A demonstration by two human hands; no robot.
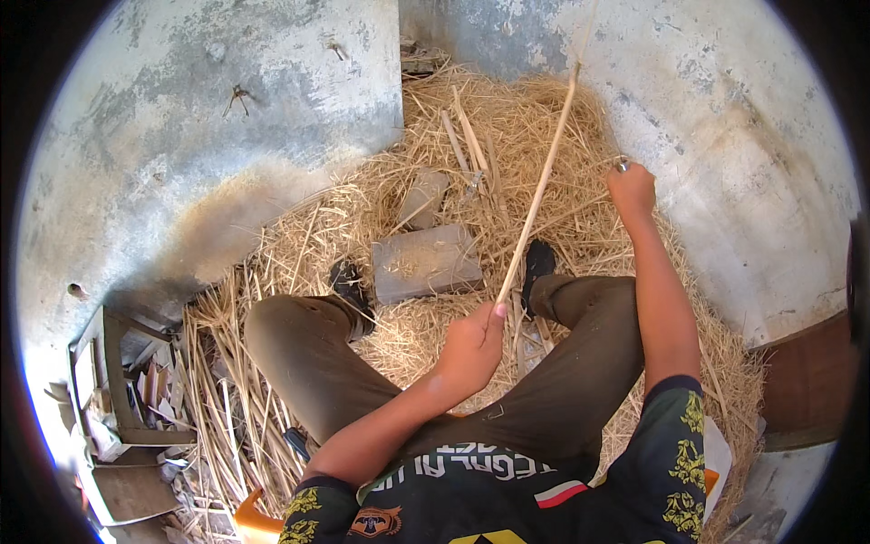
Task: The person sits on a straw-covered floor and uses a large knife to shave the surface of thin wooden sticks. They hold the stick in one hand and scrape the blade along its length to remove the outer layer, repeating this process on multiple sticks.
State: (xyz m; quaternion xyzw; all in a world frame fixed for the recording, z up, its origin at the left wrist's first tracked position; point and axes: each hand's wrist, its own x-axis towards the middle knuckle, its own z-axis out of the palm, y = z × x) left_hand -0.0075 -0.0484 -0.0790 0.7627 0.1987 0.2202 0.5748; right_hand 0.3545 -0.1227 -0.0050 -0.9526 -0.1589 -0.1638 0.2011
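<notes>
My left hand (pixel 471 349) is closed on the near end of a long, thin, pale tan stick (pixel 542 186), slanting up and rightward above loose golden straw (pixel 589 136). My right hand (pixel 632 192) is curled around a small, silvery-ended object (pixel 623 166); type indeterminable. A grey rectangular block (pixel 430 265) lies amid the straw, left of the stick.

the far end of the pale stick (pixel 542 178) blurs against the wall (pixel 494 32); the right hand (pixel 633 192) largely conceals a metal object (pixel 623 165); the lower edge crops an orange item (pixel 255 519).
</notes>
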